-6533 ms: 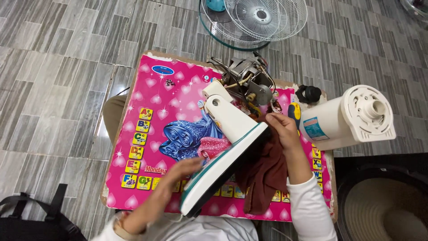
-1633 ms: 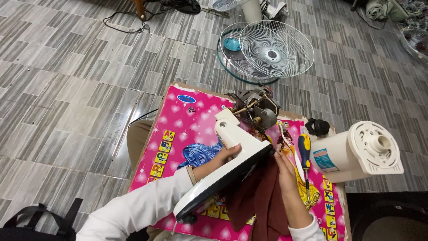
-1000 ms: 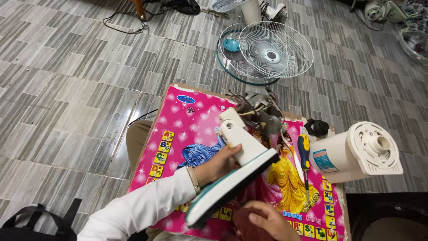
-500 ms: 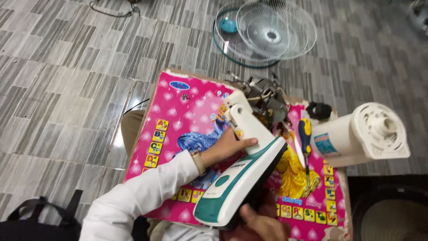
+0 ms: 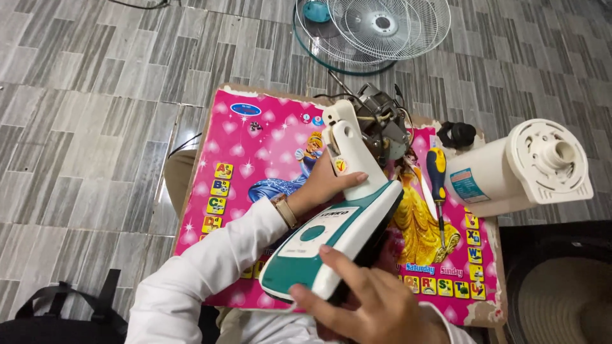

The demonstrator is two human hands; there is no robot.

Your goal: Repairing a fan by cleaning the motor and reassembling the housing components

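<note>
A teal and white clothes iron (image 5: 331,239) is held tilted above a pink picture-printed table (image 5: 268,137). My left hand (image 5: 325,185) grips the iron's white handle near its upper end. My right hand (image 5: 366,306) holds the iron's lower, wider end from below, thumb on its edge. A dark red cloth sits under the iron, mostly hidden. A fan motor (image 5: 382,124) with wires lies just behind the iron's handle.
A yellow and blue screwdriver (image 5: 438,191) lies on the table's right side beside a cream fan housing (image 5: 516,169). A black knob (image 5: 458,134) sits behind. Wire fan grilles (image 5: 376,28) rest on the tiled floor. A black bag (image 5: 57,315) is at lower left.
The right hand left the cloth and screwdriver side and moved under the iron's lower end. The iron swung lower and toward me. The cloth is now mostly hidden.
</note>
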